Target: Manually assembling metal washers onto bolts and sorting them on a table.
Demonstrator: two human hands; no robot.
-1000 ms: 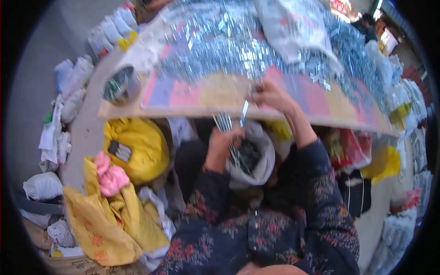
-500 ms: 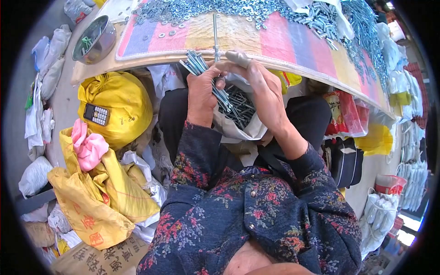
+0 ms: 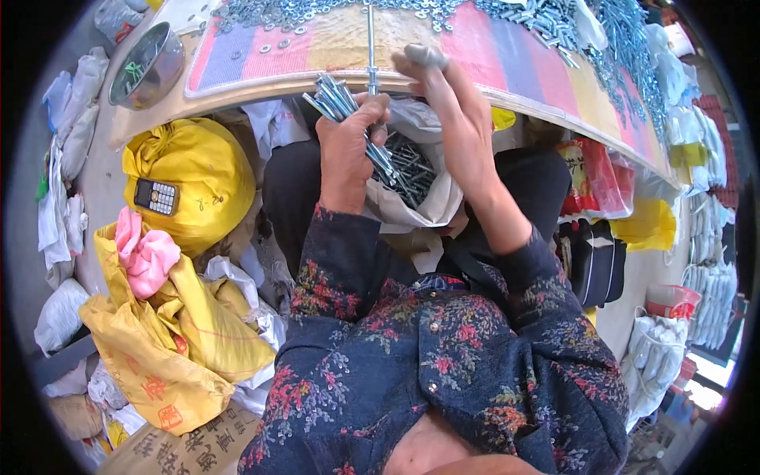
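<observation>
Cluttered work spot: a striped pastel board [image 3: 507, 59] serves as the table and as landmark, with bags piled on the floor around the seated person.

Left hand [image 3: 348, 150], just below the board's near edge, is closed in a fist around a bundle of long grey metal bolts [image 3: 336, 99]. The bolt heads fan out above the fist toward the board edge, and the shanks run down past it. Thumb and forefinger of the same hand also pinch one long threaded bolt [image 3: 370, 47] that stands up over the board.

Right hand [image 3: 443, 103], beside the left at the board edge, has its fingers curled with the fingertips up on the board. Whether it grips anything cannot be told; something small and grey at its fingertips is too blurred to name.

Handling, as a judgement: the bolts are stiff, hard and smooth, heavy as a bunch, and apt to slide lengthwise out of a loose grip. Best held mid-shank with a full wrap; the single bolt by its lower shank.

Under the board, in the lap, an open white plastic bag of dark bolts [image 3: 412, 170]. Along the board's far side, scattered silver washers [image 3: 269, 16] and a heap of silvery bolts [image 3: 554, 20]. Left of the board, a round steel bowl [image 3: 146, 67]; below that, a yellow sack [image 3: 190, 170] with a small keypad phone [image 3: 156, 196] on it and a pink cloth [image 3: 142, 253] beside.
</observation>
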